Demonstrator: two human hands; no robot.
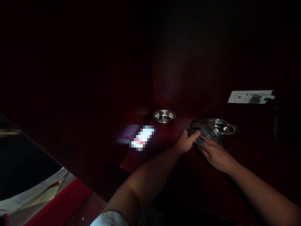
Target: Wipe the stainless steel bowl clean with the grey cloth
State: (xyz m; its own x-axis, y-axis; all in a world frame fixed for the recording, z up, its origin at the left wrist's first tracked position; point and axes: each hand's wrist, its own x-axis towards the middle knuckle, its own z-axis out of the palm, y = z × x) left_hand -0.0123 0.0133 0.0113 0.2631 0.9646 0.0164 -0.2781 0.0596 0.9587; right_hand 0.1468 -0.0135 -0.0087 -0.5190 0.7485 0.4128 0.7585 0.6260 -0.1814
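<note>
Dark red table, two hands, one tilted steel dish held up towards the right.
In this gloom that slick rim could slip if either grip slackened, and clatter onto the shiny plate just behind; the bowl sits farther left. Left hand and right hand both have their fingers closed on the dish, which looks round, glossy and greyish across its face.

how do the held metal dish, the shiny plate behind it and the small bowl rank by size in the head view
1. held metal dish, partly covered by the hands
2. shiny plate, partly hidden
3. small bowl

Apparent size only; real sizes are unsure.
</note>
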